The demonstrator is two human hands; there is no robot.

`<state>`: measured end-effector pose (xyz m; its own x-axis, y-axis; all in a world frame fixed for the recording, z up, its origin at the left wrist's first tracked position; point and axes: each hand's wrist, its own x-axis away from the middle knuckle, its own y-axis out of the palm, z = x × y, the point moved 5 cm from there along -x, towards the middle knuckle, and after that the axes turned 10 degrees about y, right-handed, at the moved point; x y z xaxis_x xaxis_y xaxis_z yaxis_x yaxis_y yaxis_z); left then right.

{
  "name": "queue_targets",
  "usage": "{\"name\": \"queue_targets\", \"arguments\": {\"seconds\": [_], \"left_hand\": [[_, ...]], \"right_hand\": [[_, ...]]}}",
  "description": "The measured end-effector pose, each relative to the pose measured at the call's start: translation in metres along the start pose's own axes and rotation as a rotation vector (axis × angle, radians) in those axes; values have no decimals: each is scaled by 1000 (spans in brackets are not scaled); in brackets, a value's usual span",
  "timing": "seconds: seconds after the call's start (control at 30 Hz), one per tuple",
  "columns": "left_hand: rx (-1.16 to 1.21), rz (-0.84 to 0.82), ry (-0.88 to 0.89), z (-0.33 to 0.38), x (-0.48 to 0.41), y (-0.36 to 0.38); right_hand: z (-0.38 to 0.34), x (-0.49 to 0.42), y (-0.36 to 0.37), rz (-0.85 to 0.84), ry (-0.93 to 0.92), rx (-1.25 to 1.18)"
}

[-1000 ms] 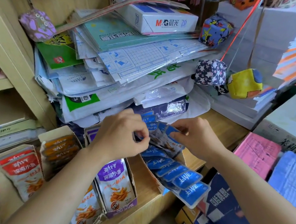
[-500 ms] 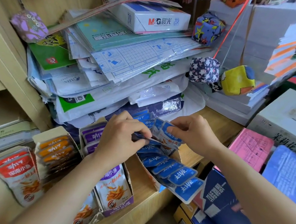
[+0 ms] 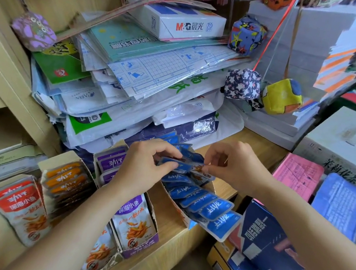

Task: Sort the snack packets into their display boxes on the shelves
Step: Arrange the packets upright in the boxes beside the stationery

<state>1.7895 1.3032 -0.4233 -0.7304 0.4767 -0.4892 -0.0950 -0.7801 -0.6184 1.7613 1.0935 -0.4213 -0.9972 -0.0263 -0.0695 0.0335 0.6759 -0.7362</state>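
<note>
A: Right, nearest to us, what's the state of the row?

B: Closest in, the red packets (image 3: 21, 205) and the purple packets (image 3: 135, 223) stand upright in their own cardboard boxes on the wooden shelf (image 3: 170, 234). Just behind the red ones sit the orange packets (image 3: 65, 180), also boxed. Those look settled, so I'd leave them alone.

A: And the step in hand?

B: The blue packets (image 3: 205, 203). They fan out of the open blue box (image 3: 182, 217), and the front ones hang over the shelf edge. Above them both hands share one blue packet (image 3: 187, 165): the left hand (image 3: 143, 169) pinches its left end between thumb and fingertips, the right hand (image 3: 235, 165) pinches the right end the same way.

A: How should it go in?

B: I'd say keep it flat and level, slide it in at the back of the fan with the print facing like the others, then push the whole row back. The overhanging packets look likely to slip off if nudged.

A: Anything behind to mind?

B: The leaning stack of paper and plastic sleeves (image 3: 135, 76) sits right against the back of the boxes, with a paper ream (image 3: 185, 24) on top. Farther back, cloth cubes (image 3: 242, 84) hang on strings. Bumping the stack could bring it down on the boxes, I think.
</note>
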Motion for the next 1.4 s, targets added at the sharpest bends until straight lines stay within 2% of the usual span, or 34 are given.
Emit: {"name": "queue_targets", "arguments": {"seconds": [0.1,0.17,0.23,0.33,0.43,0.53,0.63,0.77,0.97,1.13,1.27,1.33,1.4], "left_hand": [[-20,-68,32,-3,1,-3],[-68,-14,9,-9,1,-9],[-217,21,23,-13,0,-12],[-433,-28,66,-14,-5,-6],[-475,23,85,-10,-11,-6],[-441,73,60,-10,-12,-8],[-369,96,17,-12,-11,-7],[-303,216,-14,-9,-13,-15],[-63,208,-177,-13,-12,-13],[61,196,-160,-4,-15,-15],[112,185,-85,13,-16,-9],[108,229,-80,18,-16,-8],[117,281,-128,15,-14,-10]], "right_hand": [[7,-1,-6,69,33,-2],[10,1,-12,101,57,-12],[10,4,-15,113,72,-45],[9,8,-20,189,71,-52],[12,11,-31,315,101,-119],[17,12,-38,341,165,-294],[22,11,-34,285,224,-372],[26,8,-29,246,285,-515],[24,7,-10,52,367,-595],[12,12,-3,3,265,-476],[-8,12,-6,146,134,-209],[-12,10,-6,185,107,-205],[-11,10,-8,193,127,-315]]}}
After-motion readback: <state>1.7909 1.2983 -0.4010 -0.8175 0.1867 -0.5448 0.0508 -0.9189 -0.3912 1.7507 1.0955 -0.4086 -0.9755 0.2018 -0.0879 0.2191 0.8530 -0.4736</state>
